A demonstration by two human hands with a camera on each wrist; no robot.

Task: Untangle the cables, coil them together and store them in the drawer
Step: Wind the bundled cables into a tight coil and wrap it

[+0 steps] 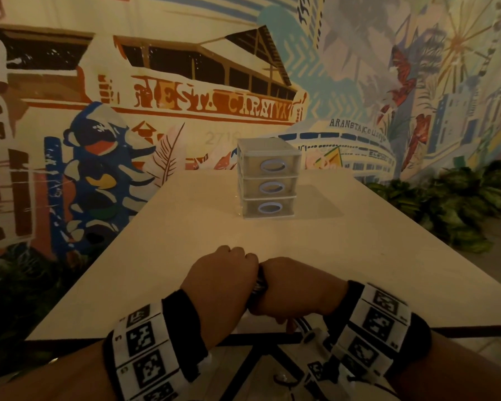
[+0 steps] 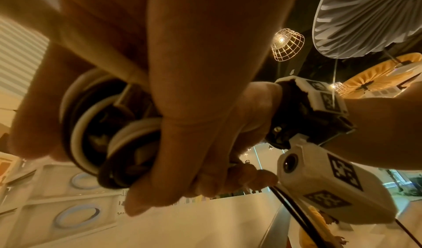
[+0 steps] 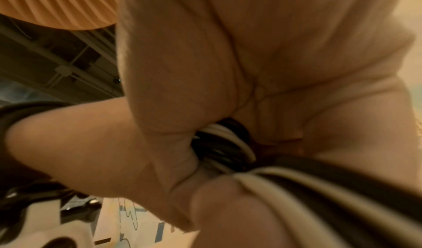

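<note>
Closest, at the bench (image 1: 128, 285) edge: left hand (image 1: 217, 282) and right hand (image 1: 295, 290) pressed knuckle to knuckle, fingers (image 2: 173, 143) of both curled tight round one coil of black and white cables (image 2: 95, 131), likely to stop the loops springing apart. Trailing from the right hand, loose tails not yet wound in. Farther back, well apart, a three-tier drawer unit (image 1: 268, 180), all drawers closed, waiting for the bundle.
</note>
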